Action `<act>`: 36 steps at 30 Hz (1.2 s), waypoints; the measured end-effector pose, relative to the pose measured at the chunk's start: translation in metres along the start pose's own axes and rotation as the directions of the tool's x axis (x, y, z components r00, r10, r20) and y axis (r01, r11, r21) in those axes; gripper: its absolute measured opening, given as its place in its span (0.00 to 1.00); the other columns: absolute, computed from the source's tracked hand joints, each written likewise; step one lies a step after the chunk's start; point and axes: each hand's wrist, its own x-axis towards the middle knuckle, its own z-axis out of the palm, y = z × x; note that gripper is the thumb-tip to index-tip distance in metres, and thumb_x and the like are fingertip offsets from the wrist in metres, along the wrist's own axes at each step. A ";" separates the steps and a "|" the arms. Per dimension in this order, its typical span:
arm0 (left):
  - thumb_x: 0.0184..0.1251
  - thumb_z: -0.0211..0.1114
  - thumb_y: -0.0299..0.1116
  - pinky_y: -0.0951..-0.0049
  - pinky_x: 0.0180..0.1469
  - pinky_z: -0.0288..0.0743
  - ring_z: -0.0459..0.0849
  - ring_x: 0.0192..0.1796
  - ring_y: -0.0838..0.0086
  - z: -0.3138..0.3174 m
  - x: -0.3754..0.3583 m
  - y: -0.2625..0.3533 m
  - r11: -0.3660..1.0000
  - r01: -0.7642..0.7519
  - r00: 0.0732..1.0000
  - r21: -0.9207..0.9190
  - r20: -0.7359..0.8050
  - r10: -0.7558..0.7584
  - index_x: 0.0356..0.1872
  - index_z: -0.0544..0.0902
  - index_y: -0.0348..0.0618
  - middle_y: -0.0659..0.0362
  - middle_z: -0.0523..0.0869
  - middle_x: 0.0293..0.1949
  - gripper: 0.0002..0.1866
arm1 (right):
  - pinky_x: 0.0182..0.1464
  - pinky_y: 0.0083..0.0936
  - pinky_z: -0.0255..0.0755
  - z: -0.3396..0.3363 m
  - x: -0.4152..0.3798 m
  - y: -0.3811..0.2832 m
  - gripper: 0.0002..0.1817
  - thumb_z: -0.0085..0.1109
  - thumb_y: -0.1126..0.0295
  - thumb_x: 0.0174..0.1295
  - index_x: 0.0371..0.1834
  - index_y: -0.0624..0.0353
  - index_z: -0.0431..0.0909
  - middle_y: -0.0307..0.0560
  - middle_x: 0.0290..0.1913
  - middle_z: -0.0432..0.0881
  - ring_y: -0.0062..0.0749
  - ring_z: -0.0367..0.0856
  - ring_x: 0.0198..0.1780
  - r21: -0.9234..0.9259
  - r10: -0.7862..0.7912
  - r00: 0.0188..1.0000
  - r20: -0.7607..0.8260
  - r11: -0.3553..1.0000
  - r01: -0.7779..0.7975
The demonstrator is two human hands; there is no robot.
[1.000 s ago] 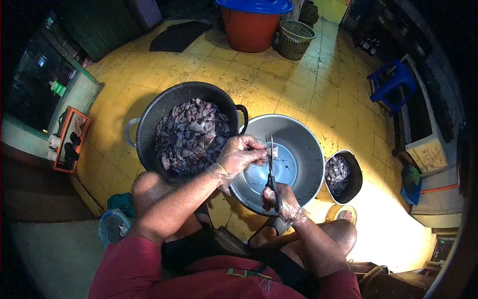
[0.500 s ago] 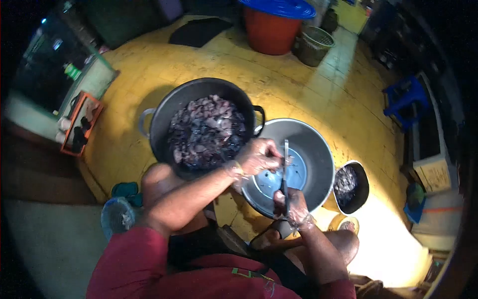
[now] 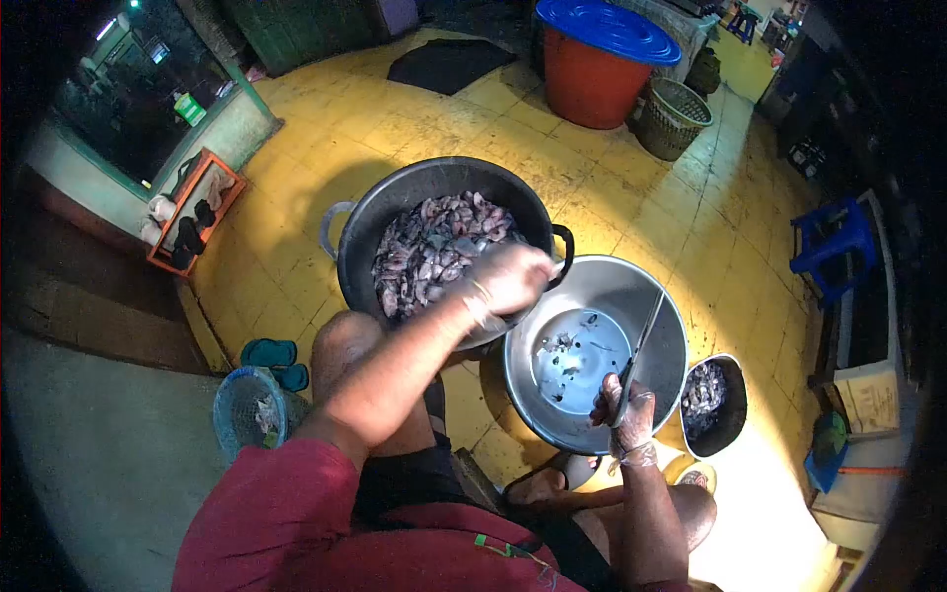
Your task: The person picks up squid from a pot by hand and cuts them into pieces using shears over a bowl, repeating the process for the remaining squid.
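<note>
My left hand (image 3: 511,279), in a thin clear glove, is over the right rim of a large black tub (image 3: 360,232). Motion blurs its fingers, so what they hold, if anything, does not show. Inside the tub lies a heap of wet, purplish-grey seafood (image 3: 434,247) that looks like small squid. My right hand (image 3: 631,409), also gloved, grips what looks like scissors (image 3: 646,331), their blades slanting up and away. It hovers over the near right side of a grey basin (image 3: 676,340), whose bottom holds shallow liquid and dark scraps (image 3: 570,362).
A smaller dark container (image 3: 732,400) with pale seafood stands right of the basin. At left are a blue mesh basket (image 3: 232,409) and green sandals (image 3: 268,352). Farther off are a red barrel with a blue lid (image 3: 607,30), a woven basket (image 3: 673,118) and a blue stool (image 3: 837,247).
My left hand has moved from the scissors above the basin leftward to the tub. My right hand and the scissors have tilted rightward. The view has shifted, and more scraps show in the basin.
</note>
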 end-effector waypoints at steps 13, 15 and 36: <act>0.57 0.62 0.29 0.52 0.49 0.76 0.83 0.44 0.47 0.005 -0.009 -0.136 0.866 0.179 0.982 0.467 -0.141 -0.127 0.36 0.84 0.42 0.43 0.82 0.40 0.07 | 0.23 0.24 0.72 0.003 0.002 -0.002 0.24 0.68 0.52 0.59 0.28 0.67 0.78 0.41 0.19 0.75 0.22 0.74 0.20 -0.217 0.111 0.987 0.120 0.973 -0.083; 0.59 0.63 0.31 0.52 0.48 0.77 0.83 0.44 0.46 0.009 -0.006 -0.129 0.912 0.130 0.989 0.390 -0.118 -0.091 0.36 0.84 0.41 0.42 0.81 0.44 0.08 | 0.23 0.24 0.72 0.002 0.006 0.010 0.26 0.68 0.49 0.58 0.28 0.67 0.78 0.42 0.19 0.76 0.21 0.74 0.21 -0.321 0.058 0.990 0.127 0.947 -0.014; 0.65 0.64 0.26 0.80 0.30 0.74 0.78 0.28 0.81 0.066 -0.023 0.053 0.414 0.349 0.937 -0.841 0.305 -0.170 0.41 0.76 0.37 0.62 0.80 0.28 0.07 | 0.28 0.28 0.73 0.007 0.003 0.021 0.38 0.59 0.34 0.57 0.32 0.68 0.77 0.47 0.24 0.80 0.29 0.80 0.26 -0.158 0.117 0.951 0.286 0.985 -0.073</act>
